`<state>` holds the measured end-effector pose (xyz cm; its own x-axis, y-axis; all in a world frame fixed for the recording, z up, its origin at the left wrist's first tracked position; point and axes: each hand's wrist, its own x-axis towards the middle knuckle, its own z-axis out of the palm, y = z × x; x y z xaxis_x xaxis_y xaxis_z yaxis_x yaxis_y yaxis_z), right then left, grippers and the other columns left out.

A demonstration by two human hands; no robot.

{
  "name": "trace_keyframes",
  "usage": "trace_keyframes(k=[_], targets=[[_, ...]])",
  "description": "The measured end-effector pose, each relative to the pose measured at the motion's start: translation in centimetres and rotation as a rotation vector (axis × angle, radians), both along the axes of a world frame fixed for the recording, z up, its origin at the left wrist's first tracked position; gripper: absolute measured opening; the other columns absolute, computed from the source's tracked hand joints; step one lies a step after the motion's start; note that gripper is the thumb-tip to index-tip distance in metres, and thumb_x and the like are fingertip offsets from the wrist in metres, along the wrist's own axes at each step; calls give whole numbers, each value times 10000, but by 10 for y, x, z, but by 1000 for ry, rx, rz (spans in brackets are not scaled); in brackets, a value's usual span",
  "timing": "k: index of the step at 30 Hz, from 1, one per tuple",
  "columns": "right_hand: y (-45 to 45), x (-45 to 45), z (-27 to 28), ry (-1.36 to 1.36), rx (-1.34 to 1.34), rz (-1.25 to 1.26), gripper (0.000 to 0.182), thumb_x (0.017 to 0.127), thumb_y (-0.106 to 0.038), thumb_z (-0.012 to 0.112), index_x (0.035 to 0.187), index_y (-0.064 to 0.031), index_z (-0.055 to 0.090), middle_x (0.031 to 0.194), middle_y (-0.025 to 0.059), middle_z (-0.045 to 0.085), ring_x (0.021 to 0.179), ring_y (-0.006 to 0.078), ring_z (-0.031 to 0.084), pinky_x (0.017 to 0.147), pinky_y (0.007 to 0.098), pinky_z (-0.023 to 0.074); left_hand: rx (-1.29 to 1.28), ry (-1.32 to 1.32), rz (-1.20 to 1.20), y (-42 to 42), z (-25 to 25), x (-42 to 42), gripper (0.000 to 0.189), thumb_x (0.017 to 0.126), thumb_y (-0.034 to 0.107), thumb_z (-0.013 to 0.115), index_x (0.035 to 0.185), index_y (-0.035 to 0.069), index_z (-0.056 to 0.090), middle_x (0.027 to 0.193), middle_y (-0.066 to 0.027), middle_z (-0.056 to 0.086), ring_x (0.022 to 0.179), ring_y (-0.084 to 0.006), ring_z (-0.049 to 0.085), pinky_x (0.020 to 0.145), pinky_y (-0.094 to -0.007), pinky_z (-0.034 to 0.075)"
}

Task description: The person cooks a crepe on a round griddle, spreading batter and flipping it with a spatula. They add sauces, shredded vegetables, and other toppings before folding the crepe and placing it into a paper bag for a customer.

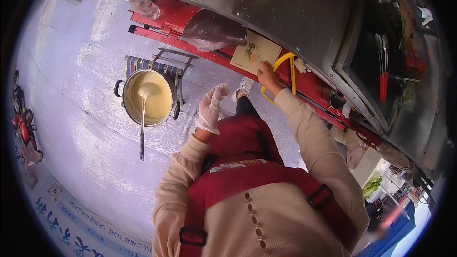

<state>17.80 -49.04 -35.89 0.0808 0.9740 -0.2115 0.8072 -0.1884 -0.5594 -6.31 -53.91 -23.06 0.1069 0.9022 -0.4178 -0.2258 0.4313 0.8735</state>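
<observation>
My right hand point(268, 78), bare, grips the lower edge of a tan printed paper bag point(262, 44) lying over the red metal shelf. Yellow handles or straps point(291, 75) hang just beside that hand. A thin clear plastic glove covers my left hand point(212, 109), raised above my lap with its fingers curled; no object shows in it, and its inner side is hidden. To its left stands a steel pot point(167, 96) of pale yellow batter on a folding stool point(151, 65) with striped fabric. A ladle point(142, 128) rests in the batter, its handle over the rim.
A dark plastic-wrapped bundle point(214, 30) and a plastic bottle point(143, 6) sit on the red shelf point(175, 7). Above it juts the steel counter point(278, 14). Red-handled tongs point(383, 67) lie at the right. A printed banner point(89, 217) bears writing.
</observation>
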Motion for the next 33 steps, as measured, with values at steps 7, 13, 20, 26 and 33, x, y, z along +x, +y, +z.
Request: trace_keyframes(k=[7,13,20,26,33], targets=[[43,-38,-44,-82,-213,-836,494,682,-257,664,1017,80,528,1001,258,559,953,345,558,778,389,481,-203,-113,34,-67,-21,-40,340,909,283,514,1075,-5,584,922,-59,634,818,-115,589,752,-236,462],[46,-24,-25,-327,98,-314,342,698,-254,633,907,10,569,816,188,623,793,358,600,684,402,474,-148,-105,-38,-66,-56,-47,401,898,345,514,1095,2,576,929,-72,645,854,-140,602,773,-236,443],[52,8,-29,-532,-220,192,172,835,-87,434,898,-11,576,857,180,633,826,378,606,712,421,490,39,-108,-313,31,-142,55,372,895,96,503,1235,-35,430,1156,-85,534,1008,-132,525,889,-231,400],[88,-9,61,-521,-354,166,154,745,-54,542,887,4,562,888,195,618,814,275,621,689,371,483,-92,-28,-235,47,-160,71,358,891,90,512,1218,-37,444,1138,-93,545,1013,-145,520,885,-237,401],[6,-35,144,173,-29,95,152,783,-26,561,904,9,476,783,45,580,686,86,553,603,240,446,-473,-300,-216,23,-34,2,481,890,415,481,1223,67,467,1078,-89,573,958,-168,554,698,-283,471]])
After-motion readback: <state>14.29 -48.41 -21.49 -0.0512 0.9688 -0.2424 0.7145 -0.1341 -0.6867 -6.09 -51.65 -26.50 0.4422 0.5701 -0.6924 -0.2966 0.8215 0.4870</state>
